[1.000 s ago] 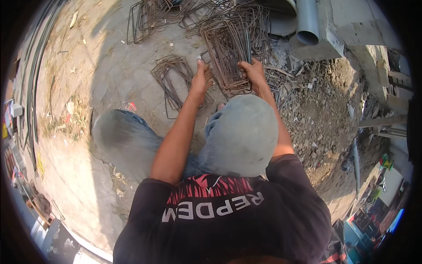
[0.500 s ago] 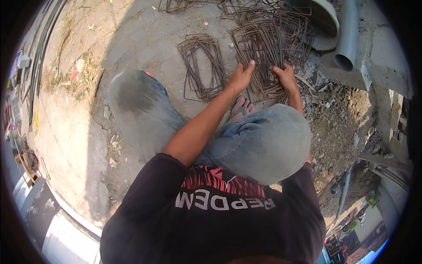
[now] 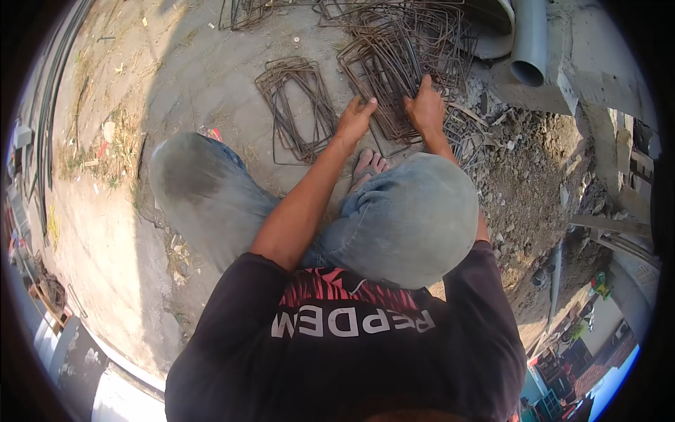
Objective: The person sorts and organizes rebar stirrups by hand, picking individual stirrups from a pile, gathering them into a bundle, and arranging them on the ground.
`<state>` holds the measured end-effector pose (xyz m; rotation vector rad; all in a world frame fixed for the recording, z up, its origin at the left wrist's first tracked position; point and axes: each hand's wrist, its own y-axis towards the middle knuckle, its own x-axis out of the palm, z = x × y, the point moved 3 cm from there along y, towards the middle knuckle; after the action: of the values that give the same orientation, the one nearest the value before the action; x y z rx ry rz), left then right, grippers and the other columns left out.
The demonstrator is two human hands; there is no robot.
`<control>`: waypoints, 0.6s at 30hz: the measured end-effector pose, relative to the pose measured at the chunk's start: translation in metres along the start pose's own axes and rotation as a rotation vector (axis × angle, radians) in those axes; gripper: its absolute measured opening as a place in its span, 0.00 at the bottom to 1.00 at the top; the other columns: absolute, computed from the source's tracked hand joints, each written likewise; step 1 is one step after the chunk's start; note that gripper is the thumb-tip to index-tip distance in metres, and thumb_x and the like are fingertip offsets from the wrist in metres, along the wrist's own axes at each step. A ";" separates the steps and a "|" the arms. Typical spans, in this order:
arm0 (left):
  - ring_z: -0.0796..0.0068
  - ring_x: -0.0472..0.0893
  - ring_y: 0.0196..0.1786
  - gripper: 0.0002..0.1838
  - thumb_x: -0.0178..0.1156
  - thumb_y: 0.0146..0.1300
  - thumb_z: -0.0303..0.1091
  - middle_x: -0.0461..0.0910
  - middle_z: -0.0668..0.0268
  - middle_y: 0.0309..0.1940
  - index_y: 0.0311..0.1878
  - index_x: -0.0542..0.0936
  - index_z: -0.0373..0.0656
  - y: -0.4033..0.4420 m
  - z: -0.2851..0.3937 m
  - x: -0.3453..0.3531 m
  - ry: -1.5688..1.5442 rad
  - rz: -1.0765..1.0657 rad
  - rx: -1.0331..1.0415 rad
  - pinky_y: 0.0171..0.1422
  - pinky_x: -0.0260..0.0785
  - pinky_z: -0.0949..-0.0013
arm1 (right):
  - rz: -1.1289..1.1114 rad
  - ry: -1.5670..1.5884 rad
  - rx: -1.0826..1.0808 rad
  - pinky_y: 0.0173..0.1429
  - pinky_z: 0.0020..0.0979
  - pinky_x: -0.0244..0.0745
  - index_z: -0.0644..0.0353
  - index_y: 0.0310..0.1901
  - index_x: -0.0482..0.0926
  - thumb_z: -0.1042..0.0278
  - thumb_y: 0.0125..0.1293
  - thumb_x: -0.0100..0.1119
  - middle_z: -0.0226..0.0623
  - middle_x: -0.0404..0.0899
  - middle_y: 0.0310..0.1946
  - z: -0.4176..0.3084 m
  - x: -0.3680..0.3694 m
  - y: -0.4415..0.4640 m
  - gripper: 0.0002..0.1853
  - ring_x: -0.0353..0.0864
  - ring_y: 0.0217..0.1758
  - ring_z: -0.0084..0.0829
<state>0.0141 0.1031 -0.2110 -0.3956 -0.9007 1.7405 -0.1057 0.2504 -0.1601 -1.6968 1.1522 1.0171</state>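
Several rusty rectangular wire frames [image 3: 385,77] are bunched in an upright, slightly leaning stack in front of my right knee. My left hand [image 3: 354,125] is at the stack's lower left edge, thumb raised and fingers curled around the side, partly hidden. On the right edge, my right hand [image 3: 425,111] is closed with its thumb against the wires. Left of the stack, a smaller group of similar frames [image 3: 297,112] lies flat on the ground. More tangled frames [image 3: 446,42] lie behind the stack.
A grey pipe [image 3: 529,53] and a round pale rim [image 3: 496,35] stand at the upper right. Rubble and soil [image 3: 527,176] cover the right side. Long dark bars [image 3: 50,105] run along the far left. My sandalled foot [image 3: 367,165] is just below the stack.
My left hand has moved right, from beside the smaller group to the stack's edge. My right hand stays at the stack's right side. The camera view has shifted.
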 end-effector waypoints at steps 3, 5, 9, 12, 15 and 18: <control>0.56 0.76 0.66 0.47 0.57 0.72 0.62 0.74 0.48 0.68 0.77 0.60 0.30 0.019 -0.014 0.002 -0.171 0.019 0.081 0.65 0.70 0.60 | -0.070 0.134 -0.103 0.51 0.55 0.77 0.67 0.53 0.74 0.70 0.59 0.69 0.66 0.83 0.37 -0.027 -0.012 -0.012 0.22 0.83 0.46 0.66; 0.56 0.76 0.64 0.46 0.56 0.70 0.67 0.76 0.48 0.63 0.71 0.67 0.29 0.024 -0.016 -0.004 -0.205 0.191 0.057 0.66 0.69 0.59 | -0.126 0.231 -0.177 0.51 0.56 0.76 0.69 0.53 0.76 0.71 0.58 0.69 0.65 0.83 0.36 -0.039 -0.018 -0.020 0.22 0.82 0.46 0.67; 0.54 0.77 0.63 0.48 0.58 0.68 0.68 0.76 0.45 0.62 0.71 0.67 0.29 0.012 -0.004 -0.004 -0.285 0.225 0.180 0.69 0.67 0.59 | -0.217 0.630 -0.181 0.43 0.38 0.79 0.69 0.54 0.79 0.70 0.57 0.71 0.53 0.85 0.31 -0.017 -0.022 -0.019 0.24 0.88 0.36 0.39; 0.54 0.77 0.64 0.48 0.62 0.67 0.65 0.76 0.45 0.62 0.72 0.65 0.29 -0.005 0.026 0.013 -0.131 0.171 0.407 0.70 0.66 0.60 | -0.295 0.781 0.053 0.38 0.33 0.76 0.69 0.50 0.81 0.69 0.60 0.71 0.41 0.85 0.30 0.038 0.004 0.007 0.19 0.83 0.31 0.26; 0.55 0.77 0.65 0.47 0.63 0.68 0.62 0.76 0.46 0.63 0.75 0.64 0.31 0.007 0.014 0.017 0.103 0.218 0.401 0.70 0.67 0.61 | -0.135 0.592 0.162 0.40 0.35 0.78 0.71 0.46 0.83 0.69 0.60 0.70 0.41 0.86 0.32 0.069 0.027 0.022 0.16 0.84 0.33 0.28; 0.55 0.75 0.67 0.45 0.60 0.71 0.59 0.73 0.47 0.66 0.77 0.61 0.32 0.008 -0.005 0.004 0.052 0.125 0.159 0.70 0.67 0.59 | -0.115 0.545 0.139 0.42 0.36 0.78 0.71 0.44 0.83 0.69 0.59 0.70 0.41 0.87 0.32 0.068 0.032 0.021 0.15 0.84 0.33 0.29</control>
<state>0.0108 0.1080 -0.2193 -0.3968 -0.7076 1.8929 -0.1286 0.3000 -0.2160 -1.9592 1.4038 0.3950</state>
